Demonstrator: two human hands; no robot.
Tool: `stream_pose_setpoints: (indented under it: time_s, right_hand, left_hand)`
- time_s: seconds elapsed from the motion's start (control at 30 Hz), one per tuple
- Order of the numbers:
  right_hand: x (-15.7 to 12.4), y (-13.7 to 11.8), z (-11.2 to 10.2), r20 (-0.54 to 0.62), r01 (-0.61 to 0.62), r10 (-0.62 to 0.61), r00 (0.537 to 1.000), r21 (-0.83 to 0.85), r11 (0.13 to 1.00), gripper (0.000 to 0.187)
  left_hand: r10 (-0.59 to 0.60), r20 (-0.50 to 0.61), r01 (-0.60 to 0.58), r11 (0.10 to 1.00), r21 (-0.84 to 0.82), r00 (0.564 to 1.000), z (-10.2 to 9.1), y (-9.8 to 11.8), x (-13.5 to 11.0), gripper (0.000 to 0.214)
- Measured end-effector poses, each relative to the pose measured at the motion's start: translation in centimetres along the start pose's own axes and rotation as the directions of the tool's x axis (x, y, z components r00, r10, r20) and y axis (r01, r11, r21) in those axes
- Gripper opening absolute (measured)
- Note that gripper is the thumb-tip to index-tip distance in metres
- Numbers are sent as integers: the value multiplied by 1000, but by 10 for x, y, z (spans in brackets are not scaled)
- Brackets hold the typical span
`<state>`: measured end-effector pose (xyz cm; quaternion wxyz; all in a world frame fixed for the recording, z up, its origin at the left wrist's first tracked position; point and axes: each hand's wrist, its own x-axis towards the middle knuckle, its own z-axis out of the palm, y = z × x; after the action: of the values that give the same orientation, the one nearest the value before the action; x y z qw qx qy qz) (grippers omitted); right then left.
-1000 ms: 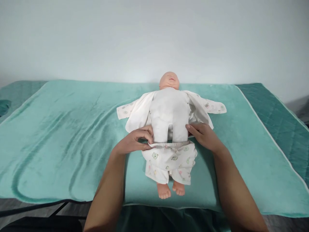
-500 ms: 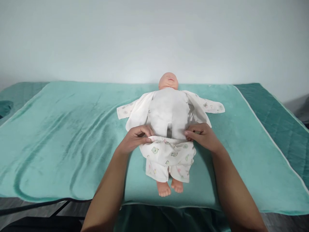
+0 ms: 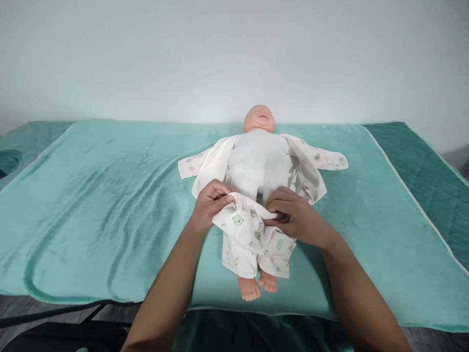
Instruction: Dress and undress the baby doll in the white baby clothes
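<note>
You are in a plain indoor room set up for infant-care practice. Evidence: a bare pale wall (image 3: 220, 49) runs along the far edge of the bed (image 3: 29, 137). The bed carries a dark teal quilted cover (image 3: 421, 166), showing at its right edge, with a lighter teal blanket (image 3: 91, 195) spread over it. A baby doll (image 3: 260, 161) in printed baby trousers (image 3: 245, 234) lies mid-bed. Dark metal frame legs (image 3: 91, 314) and grey floor (image 3: 10, 305) show under the near left corner.
</note>
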<state>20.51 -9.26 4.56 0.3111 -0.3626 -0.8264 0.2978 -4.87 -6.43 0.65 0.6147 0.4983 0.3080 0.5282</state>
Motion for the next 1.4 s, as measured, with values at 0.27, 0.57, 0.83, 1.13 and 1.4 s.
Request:
stream_pose_setpoints:
  time_s: [0.27,0.57,0.83,1.13,1.4]
  right_hand:
    - [-9,29,-7,-162,-337,533,830,617,711,45]
    - [5,50,3,-292,-318,620,728,658,683,44]
    - [6,59,7,-382,-295,549,743,549,782,40]
    - [6,65,1,-369,-347,508,778,423,837,29]
    - [-1,62,-9,-324,-438,485,812,210,874,16]
  left_hand:
    - [-53,-141,43,997,-68,989,-2,2,5,32]
    - [-118,-260,135,990,49,958,0,13,30,33]
    - [92,-267,-27,971,238,959,3,19,67,26]
    - [-37,-167,84,954,288,985,-12,-4,61,27]
    - [-267,145,172,867,469,953,-37,18,50,20]
